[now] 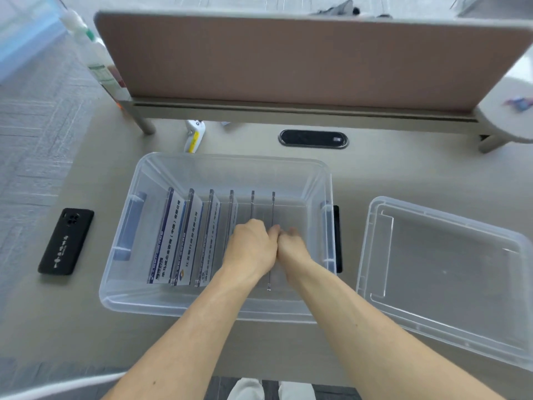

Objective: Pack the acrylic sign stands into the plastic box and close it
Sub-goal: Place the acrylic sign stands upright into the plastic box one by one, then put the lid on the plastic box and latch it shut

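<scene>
A clear plastic box stands open on the desk in front of me. Several acrylic sign stands stand upright in a row inside it, the left ones with printed blue-and-white inserts. Both my hands are down inside the box at the rightmost stand. My left hand and my right hand meet at that stand's top edge, fingers curled over it from either side. The fingertips are hidden behind the hands. The box's clear lid lies upside down on the desk to the right.
A black phone lies on the desk left of the box. Behind the box are a white and yellow device, a black cable grommet and a brown divider panel. A round white table stands at far right.
</scene>
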### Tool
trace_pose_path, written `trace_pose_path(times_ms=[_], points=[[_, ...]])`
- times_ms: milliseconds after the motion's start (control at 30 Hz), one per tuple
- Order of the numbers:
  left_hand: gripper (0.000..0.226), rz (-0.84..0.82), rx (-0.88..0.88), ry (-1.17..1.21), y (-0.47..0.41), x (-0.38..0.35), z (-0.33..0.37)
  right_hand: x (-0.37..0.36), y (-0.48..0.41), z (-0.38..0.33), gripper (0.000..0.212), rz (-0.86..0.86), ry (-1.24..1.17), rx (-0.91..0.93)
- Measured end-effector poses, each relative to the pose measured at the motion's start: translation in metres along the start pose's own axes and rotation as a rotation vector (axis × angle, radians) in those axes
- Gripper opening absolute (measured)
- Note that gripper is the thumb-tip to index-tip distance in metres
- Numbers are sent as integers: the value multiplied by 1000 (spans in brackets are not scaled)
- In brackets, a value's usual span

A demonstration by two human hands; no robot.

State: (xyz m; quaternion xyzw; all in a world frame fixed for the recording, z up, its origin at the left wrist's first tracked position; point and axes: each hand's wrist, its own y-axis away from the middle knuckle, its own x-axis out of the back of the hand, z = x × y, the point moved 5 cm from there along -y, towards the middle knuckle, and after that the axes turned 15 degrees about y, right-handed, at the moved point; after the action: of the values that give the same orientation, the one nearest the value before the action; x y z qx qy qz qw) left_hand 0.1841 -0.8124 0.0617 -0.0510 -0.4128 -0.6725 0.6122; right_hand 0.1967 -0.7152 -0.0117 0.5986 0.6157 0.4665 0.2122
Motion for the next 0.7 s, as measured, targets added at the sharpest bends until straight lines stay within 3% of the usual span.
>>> trace_pose_path(times_ms=[167,333,567,700], points=[[48,49,-179,168,41,53,86,66,94,-68,58,73,-54,237],[38,-25,-431,376,75,51,212,189,168,-99,48,343,-89,461],[47,-243,-389,333,105,-46,285,351,190,-1,45,552,-225,281],[54,-260,-316,325,99,-108,293,411,161,58,44,579,-249,212]])
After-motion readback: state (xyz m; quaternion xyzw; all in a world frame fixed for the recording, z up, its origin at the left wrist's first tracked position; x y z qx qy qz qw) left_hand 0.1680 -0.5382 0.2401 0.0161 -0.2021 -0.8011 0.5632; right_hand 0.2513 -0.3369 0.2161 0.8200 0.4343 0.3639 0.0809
